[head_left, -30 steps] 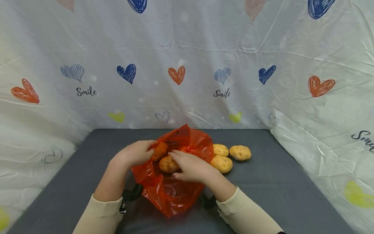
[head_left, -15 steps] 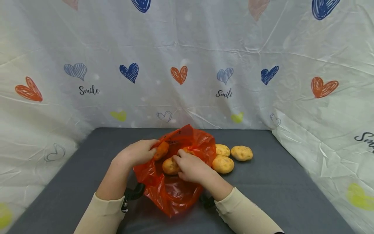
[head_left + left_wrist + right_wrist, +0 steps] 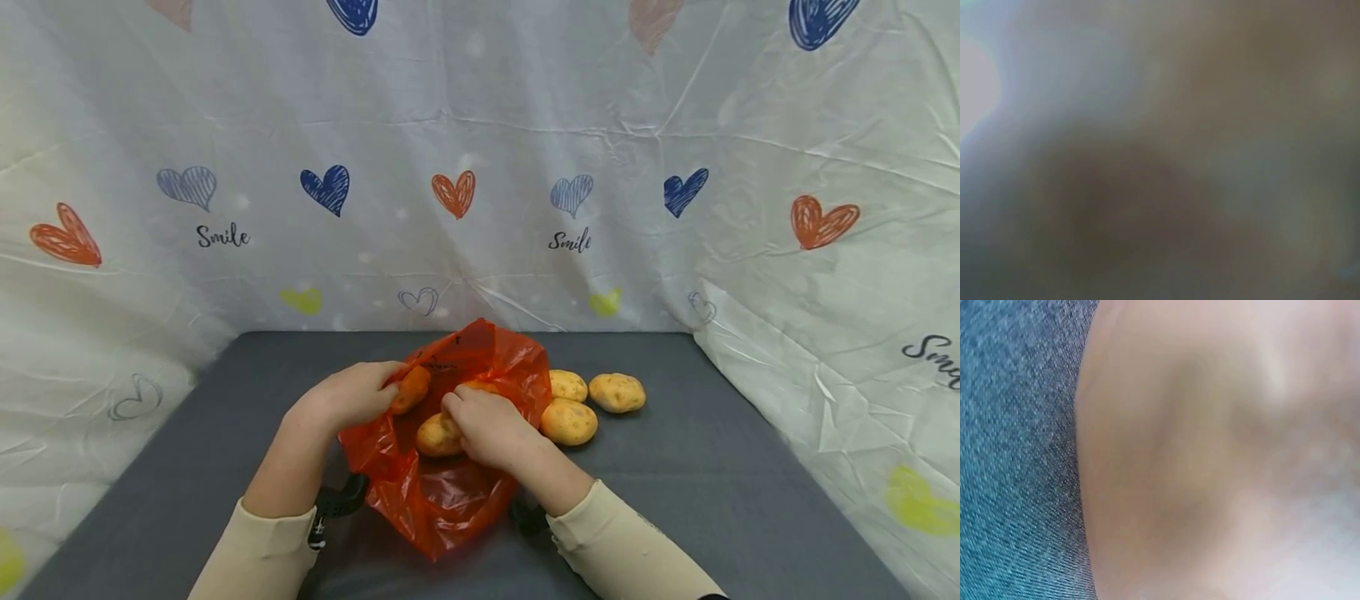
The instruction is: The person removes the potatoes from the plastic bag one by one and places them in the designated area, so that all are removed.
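Note:
In the head view a thin red plastic bag point(image 3: 457, 508) lies spread with its mouth towards me. My left hand point(image 3: 341, 396) grips the bag's left edge, beside a potato point(image 3: 412, 390) tinted orange. Inside the bag my right hand point(image 3: 491, 429) curls its fingers over a second potato point(image 3: 435, 437), covering part of it. A bit of another orange-looking potato point(image 3: 480, 387) shows behind the right hand's knuckles. The left wrist view is too blurred to read. Blurred skin of the right hand point(image 3: 1210, 456) fills most of the right wrist view.
Three potatoes lie just right of the bag: a rear one point(image 3: 567, 385), a front one point(image 3: 570, 422) and one farther right point(image 3: 617, 392). All rest on a dark grey table point(image 3: 712, 475). A white sheet point(image 3: 510, 125) printed with hearts hangs behind and at both sides.
The right hand has curled its fingers over the potato in the bag and drawn it slightly nearer. The left hand has stayed at the bag's edge.

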Action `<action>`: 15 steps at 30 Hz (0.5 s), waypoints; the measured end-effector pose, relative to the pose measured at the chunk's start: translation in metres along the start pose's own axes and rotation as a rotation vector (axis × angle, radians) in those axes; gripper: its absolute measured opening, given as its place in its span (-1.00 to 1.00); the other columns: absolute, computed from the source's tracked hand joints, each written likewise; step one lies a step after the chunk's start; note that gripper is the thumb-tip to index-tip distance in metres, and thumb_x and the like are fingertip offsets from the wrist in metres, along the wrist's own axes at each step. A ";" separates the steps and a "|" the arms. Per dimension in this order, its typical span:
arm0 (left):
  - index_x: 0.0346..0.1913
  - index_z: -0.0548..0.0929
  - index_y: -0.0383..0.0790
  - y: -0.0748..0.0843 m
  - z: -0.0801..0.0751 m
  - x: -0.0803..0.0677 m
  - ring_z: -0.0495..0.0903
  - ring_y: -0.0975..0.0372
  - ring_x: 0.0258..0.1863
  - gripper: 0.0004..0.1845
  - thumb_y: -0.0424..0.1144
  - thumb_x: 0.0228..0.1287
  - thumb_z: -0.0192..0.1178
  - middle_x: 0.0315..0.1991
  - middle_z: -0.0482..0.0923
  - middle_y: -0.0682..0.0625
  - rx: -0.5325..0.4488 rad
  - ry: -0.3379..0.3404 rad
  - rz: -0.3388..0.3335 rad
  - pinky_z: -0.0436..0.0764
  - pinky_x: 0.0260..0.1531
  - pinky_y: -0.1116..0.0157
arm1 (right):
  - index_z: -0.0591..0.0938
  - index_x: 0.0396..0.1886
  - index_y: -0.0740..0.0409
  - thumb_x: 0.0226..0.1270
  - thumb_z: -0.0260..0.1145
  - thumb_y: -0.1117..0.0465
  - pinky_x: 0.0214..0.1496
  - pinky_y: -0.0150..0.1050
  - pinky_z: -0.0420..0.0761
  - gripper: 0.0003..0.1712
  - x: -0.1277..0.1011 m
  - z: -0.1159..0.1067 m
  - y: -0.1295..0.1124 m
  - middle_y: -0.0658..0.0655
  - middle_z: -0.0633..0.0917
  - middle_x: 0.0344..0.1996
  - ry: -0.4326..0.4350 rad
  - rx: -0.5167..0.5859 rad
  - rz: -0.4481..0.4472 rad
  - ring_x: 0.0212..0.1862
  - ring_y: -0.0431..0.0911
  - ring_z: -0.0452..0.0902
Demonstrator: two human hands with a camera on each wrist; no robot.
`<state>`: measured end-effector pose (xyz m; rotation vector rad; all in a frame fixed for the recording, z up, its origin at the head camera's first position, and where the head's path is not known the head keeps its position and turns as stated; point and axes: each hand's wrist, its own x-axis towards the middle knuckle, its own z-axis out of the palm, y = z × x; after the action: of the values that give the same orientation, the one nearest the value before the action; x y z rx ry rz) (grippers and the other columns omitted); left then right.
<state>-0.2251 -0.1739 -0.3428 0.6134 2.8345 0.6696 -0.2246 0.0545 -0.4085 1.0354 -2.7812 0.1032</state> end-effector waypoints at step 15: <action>0.48 0.43 -0.26 -0.003 0.000 0.000 0.55 0.01 0.12 -0.50 -0.22 0.58 0.01 0.29 0.54 -0.20 -0.014 0.002 -0.003 0.51 0.18 -0.11 | 0.69 -0.15 0.00 0.17 0.51 0.20 -0.23 -0.26 0.64 -0.76 -0.002 -0.011 -0.002 -0.04 0.51 -0.23 -0.038 0.026 0.011 -0.27 -0.15 0.54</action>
<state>-0.2258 -0.1766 -0.3438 0.6070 2.8298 0.6896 -0.2198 0.0555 -0.3983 1.0392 -2.8267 0.1229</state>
